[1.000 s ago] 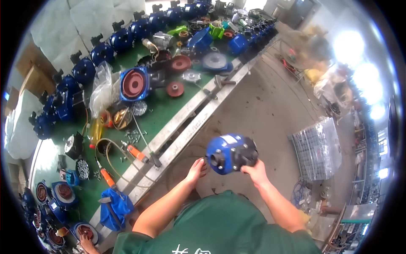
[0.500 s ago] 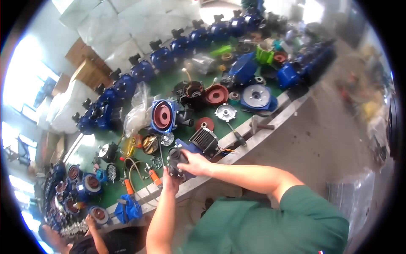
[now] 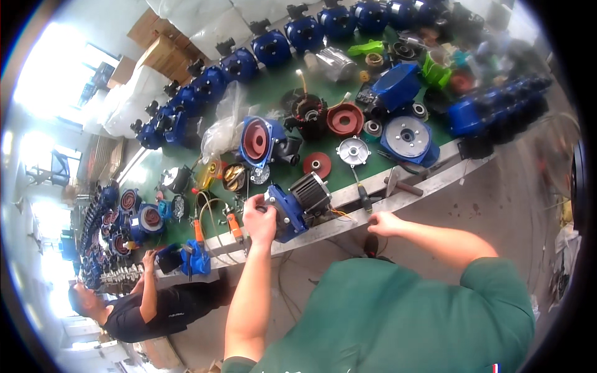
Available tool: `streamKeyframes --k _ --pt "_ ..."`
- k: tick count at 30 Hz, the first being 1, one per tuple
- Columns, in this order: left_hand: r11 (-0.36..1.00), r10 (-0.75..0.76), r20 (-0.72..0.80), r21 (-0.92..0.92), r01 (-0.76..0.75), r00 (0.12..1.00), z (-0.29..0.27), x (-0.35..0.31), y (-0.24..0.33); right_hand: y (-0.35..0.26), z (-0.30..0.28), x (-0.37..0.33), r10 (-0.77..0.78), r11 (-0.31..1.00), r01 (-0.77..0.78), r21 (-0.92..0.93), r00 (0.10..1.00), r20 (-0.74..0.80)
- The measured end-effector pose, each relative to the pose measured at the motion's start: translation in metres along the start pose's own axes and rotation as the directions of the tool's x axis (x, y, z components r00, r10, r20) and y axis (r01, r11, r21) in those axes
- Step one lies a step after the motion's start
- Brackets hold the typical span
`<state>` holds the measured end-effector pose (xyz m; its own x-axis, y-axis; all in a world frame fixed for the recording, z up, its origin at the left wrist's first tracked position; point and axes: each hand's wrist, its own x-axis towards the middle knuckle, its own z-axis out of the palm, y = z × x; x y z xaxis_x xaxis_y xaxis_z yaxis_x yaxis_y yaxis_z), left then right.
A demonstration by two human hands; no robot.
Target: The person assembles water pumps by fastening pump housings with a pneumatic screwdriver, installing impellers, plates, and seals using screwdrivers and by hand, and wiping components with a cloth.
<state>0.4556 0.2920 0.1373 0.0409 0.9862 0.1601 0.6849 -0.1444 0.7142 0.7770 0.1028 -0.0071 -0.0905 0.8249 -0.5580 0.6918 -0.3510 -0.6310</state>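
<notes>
My left hand (image 3: 259, 224) is closed at the left side of a blue pump body (image 3: 287, 214). A dark part of a black pipe fitting (image 3: 262, 209) shows between its thumb and fingers; most of it is hidden. A finned grey motor (image 3: 312, 193) with loose coloured wires joins the pump body at the bench edge. Farther right, my right hand (image 3: 385, 224) is held in front of the bench edge, fingers curled together. Whatever they hold, if anything, is hidden. The nearest tool to it is a screwdriver (image 3: 364, 198), which lies across the edge.
On the green bench (image 3: 283, 84) lie a red disc (image 3: 317, 164), a silver end cover (image 3: 353, 151) and a blue housing (image 3: 257, 142). A hammer (image 3: 403, 185) rests on the edge. Orange-handled tools (image 3: 234, 227) stand left. A co-worker (image 3: 146, 304) works at the far left.
My right hand has left the black fitting and moved right toward the screwdriver. My left hand has brought the fitting against the blue pump body. The view has shifted, showing more of the co-worker.
</notes>
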Motion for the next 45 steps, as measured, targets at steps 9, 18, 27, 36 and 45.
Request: streamKeyframes --k 9,18,27,36,45 --pt "0.99 0.037 0.325 -0.142 0.01 0.945 -0.038 0.043 -0.031 -0.071 -0.004 0.011 -0.053 0.923 0.012 0.384 0.994 0.097" --pt "0.955 0.167 0.162 -0.27 -0.119 0.973 -0.059 0.043 -0.051 -0.248 -0.008 0.035 -0.288 0.785 0.228 0.576 0.957 0.014" --pt "0.885 -0.184 -0.13 -0.452 0.107 0.974 0.02 -0.021 -0.181 -0.312 0.042 0.056 0.074 0.592 0.057 0.804 0.989 -0.124" --pt "0.169 -0.546 0.596 -0.61 0.774 0.589 0.057 -0.022 -0.207 -0.332 0.038 0.07 0.187 0.524 0.048 0.85 0.967 -0.17" --pt "-0.324 -0.132 0.86 -0.507 0.799 0.492 0.022 -0.037 -0.235 -0.341 0.03 0.038 0.228 0.371 0.07 0.926 0.96 -0.164"
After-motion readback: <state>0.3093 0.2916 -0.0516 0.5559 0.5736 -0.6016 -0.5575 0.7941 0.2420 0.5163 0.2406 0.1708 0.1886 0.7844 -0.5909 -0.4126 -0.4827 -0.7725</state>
